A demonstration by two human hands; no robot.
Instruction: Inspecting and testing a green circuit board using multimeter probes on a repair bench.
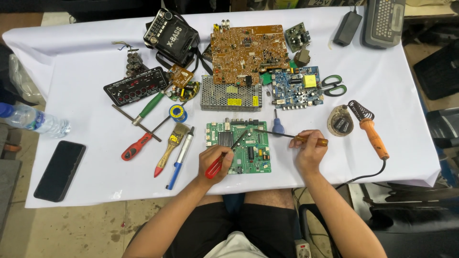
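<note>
The left hand (pixel 215 162) is closed around a red-handled screwdriver (pixel 214 168), whose shaft slants up and right over a green circuit board (pixel 253 157). That board lies at the near middle of the white-covered surface (pixel 86 86), touching both hands. The right hand (pixel 310 150) is closed on an amber-handled screwdriver (pixel 311 140); its thin shaft reaches left, the tip over the board's far edge. Just beyond the board stands a blue-handled screwdriver (pixel 278 125). To the right lie an orange-handled soldering iron (pixel 374 137) and a round stand (pixel 340 122). To the left lie a paintbrush (pixel 171 145), a blue pen-like tool (pixel 180 155) and a black phone (pixel 60 170). Farther off lie a large brown circuit board (pixel 248 50) and scissors (pixel 333 85).
</note>
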